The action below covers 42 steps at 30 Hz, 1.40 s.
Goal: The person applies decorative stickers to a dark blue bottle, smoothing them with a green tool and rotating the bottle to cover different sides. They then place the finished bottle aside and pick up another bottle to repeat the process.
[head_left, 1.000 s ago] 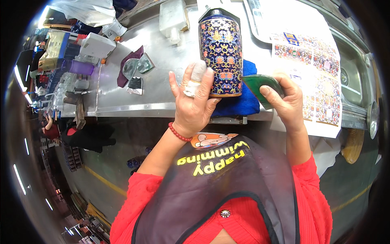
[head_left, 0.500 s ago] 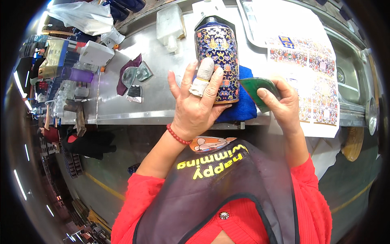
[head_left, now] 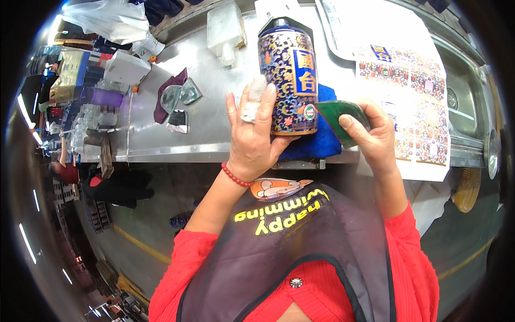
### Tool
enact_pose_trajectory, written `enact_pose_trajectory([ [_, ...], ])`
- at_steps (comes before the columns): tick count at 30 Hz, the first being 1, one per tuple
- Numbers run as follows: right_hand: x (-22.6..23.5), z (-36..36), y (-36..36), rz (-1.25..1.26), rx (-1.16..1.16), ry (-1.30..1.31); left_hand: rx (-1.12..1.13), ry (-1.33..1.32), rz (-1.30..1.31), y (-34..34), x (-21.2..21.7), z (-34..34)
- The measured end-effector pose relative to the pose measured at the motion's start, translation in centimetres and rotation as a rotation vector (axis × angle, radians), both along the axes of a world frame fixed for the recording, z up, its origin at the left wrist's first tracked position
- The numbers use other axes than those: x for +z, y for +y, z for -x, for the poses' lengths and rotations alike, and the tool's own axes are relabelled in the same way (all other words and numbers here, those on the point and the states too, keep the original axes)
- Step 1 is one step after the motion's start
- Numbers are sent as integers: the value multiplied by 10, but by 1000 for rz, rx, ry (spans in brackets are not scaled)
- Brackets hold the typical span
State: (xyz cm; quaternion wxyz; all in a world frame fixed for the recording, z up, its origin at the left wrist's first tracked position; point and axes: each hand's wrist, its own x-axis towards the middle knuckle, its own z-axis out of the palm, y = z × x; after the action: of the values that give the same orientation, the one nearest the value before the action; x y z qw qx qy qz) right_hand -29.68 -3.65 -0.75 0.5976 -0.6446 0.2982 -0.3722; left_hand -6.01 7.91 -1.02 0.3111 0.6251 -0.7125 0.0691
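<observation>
A dark blue bottle [head_left: 281,64] with a colourful floral pattern lies on a folded blue cloth [head_left: 324,145], its neck pointing away from me. A blue label panel with gold edging faces up on its right side. Along the bottle's lower left side rests my left hand [head_left: 249,137], fingers stretched and apart, thumb by the base. One of its fingers wears a pale cloth finger cover [head_left: 257,88]. Just right of the bottle, my right hand [head_left: 378,137] pinches a green flat scraper [head_left: 340,119] between thumb and fingers; its tip is close to the bottle's side.
Printed patterned sheets [head_left: 405,115] lie on the steel table's right side, beside a sink [head_left: 458,102]. Left of the bottle are a clear block-shaped container [head_left: 224,32] and glassy pieces on a maroon cloth [head_left: 166,102]. Boxes and a purple container [head_left: 107,96] crowd the far left.
The bottle has turned about its length, bringing the label panel into view on the right. My left hand has slid slightly left and down along it. The right hand with the scraper is nearly unmoved.
</observation>
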Motion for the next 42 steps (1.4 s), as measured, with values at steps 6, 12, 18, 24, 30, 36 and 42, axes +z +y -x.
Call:
enact_pose_trajectory([
  [6,-2,2,1,-145,-71,-39,-140,128,-47,1,2,-17],
  [12,-4,-2,-2,-101,-54,-46,-229,57,-53,-36,30,-31],
  [18,-1,1,-6,11,-60,-49,-106,231,23,-89,42,-58],
  [24,18,12,-11,24,215,-73,-88,1499,-555,-136,35,-58],
  [30,24,2,4,-275,749,-168,-239,1483,-921,-158,52,-67],
  [36,-3,-10,21,-781,597,-543,-233,1211,-732,-130,87,-65],
  [42,-15,-11,15,-719,456,-512,-66,539,-389,-66,138,-54],
])
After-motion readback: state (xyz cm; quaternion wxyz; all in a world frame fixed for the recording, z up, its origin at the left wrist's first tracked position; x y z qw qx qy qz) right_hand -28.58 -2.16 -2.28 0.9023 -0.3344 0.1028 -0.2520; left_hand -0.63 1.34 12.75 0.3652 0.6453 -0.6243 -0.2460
